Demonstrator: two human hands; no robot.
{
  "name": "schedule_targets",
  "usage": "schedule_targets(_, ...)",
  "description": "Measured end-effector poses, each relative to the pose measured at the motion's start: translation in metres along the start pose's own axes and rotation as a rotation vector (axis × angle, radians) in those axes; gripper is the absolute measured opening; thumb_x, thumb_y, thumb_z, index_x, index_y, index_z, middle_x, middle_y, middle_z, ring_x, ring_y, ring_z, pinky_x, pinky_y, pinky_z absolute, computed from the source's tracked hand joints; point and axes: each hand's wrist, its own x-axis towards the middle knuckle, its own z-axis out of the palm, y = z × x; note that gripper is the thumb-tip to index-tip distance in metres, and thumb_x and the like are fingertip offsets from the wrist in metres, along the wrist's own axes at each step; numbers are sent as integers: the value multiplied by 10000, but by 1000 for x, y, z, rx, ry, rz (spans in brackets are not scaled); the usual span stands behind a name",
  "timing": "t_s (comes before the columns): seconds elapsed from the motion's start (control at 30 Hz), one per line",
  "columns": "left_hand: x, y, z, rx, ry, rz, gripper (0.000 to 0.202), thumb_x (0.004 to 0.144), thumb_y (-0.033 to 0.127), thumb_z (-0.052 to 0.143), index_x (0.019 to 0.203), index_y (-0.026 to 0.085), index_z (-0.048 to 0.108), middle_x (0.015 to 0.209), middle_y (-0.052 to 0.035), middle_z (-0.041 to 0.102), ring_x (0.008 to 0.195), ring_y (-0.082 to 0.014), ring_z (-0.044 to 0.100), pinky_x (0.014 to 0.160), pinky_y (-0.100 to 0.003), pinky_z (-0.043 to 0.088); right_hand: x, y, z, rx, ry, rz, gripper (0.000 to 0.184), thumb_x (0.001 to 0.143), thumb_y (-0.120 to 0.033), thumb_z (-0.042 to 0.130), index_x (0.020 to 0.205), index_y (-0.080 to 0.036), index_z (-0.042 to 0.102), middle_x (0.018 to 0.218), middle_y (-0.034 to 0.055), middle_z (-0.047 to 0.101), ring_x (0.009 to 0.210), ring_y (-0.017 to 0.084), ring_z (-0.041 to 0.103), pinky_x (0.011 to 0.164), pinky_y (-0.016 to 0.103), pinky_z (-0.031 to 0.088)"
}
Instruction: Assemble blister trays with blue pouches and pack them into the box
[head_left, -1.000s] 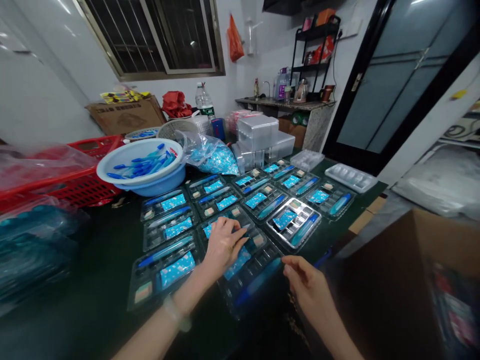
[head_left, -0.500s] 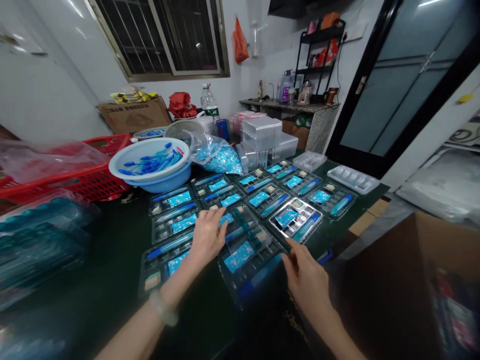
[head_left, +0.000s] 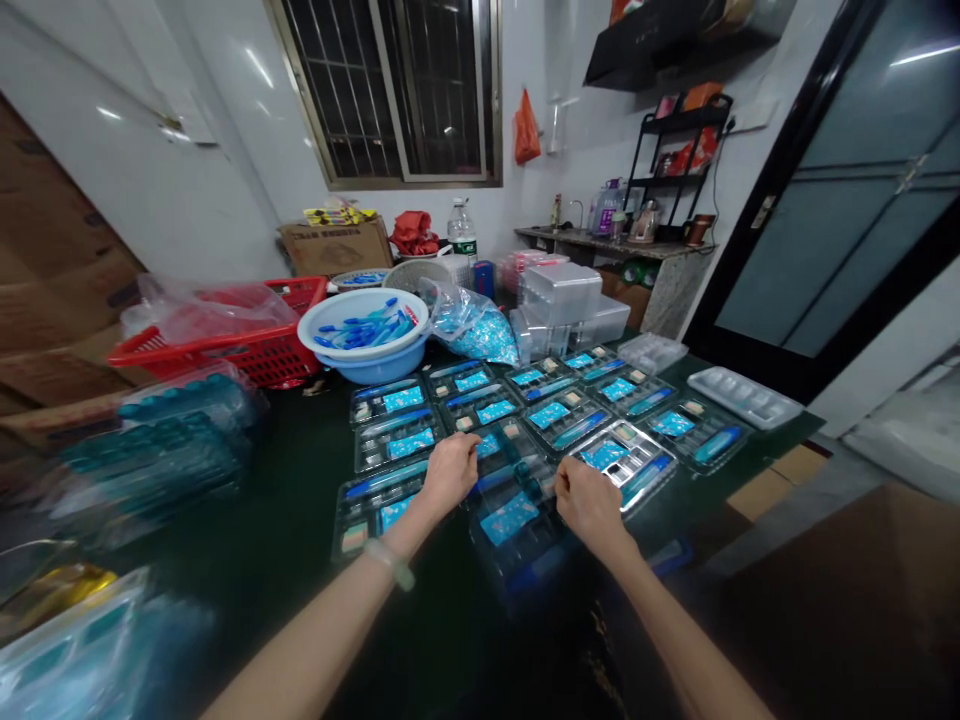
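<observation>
The left hand [head_left: 450, 472] and right hand [head_left: 590, 505] were apart, curled at either side of a clear blister tray [head_left: 510, 530]; I cannot tell whether either gripped it. That tray lay at the near edge of matching trays [head_left: 562, 420], set in close rows on the table [head_left: 285, 480], probably to keep all within reach of a blue basin [head_left: 322, 345].
</observation>
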Motion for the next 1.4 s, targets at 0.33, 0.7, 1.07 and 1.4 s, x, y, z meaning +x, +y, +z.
schedule_targets(0.33, -30, 12, -29, -442, 398, -175, 320, 727, 111, 532, 1037, 162, 595, 896, -59, 606, 749, -159, 568, 673, -288, 479, 9, -12, -4, 309, 115, -100, 126, 829, -177, 359, 756, -187, 460, 679, 33, 581, 636, 149, 565, 571, 243, 392)
schedule_targets(0.7, -145, 36, -56, -1884, 386, -695, 655, 628, 542, 724, 1104, 153, 496, 1124, -152, 532, 1064, -294, 516, 828, -375, 428, -43, -55, -19, 1065, -189, 22, 233, 779, -420, 542, 710, -202, 495, 466, -33, 495, 361, 118, 444, 353, 231, 342)
schedule_targets(1.07, -171, 18, -98, -2245, 296, -230, 881, 657, 814, 404, 1293, 204, 381, 1236, -179, 500, 1229, -362, 382, 980, -509, 293, -97, -120, -5, 1151, -385, -191, 279, 891, -436, 417, 907, -194, 556, 661, 18, 591, 525, 138, 543, 439, 241, 432)
schedule_targets(1.4, -137, -19, -148, -1761, 265, -286, 724, 705, 569, 630, 1285, 206, 393, 1090, -148, 586, 1054, -330, 540, 849, -441, 429, -110, -146, 70, 220, -28, -708, 347, 850, -230, 479, 1182, -162, 555, 1350, 117, 454, 1283, 341, 322, 955, 520, 363)
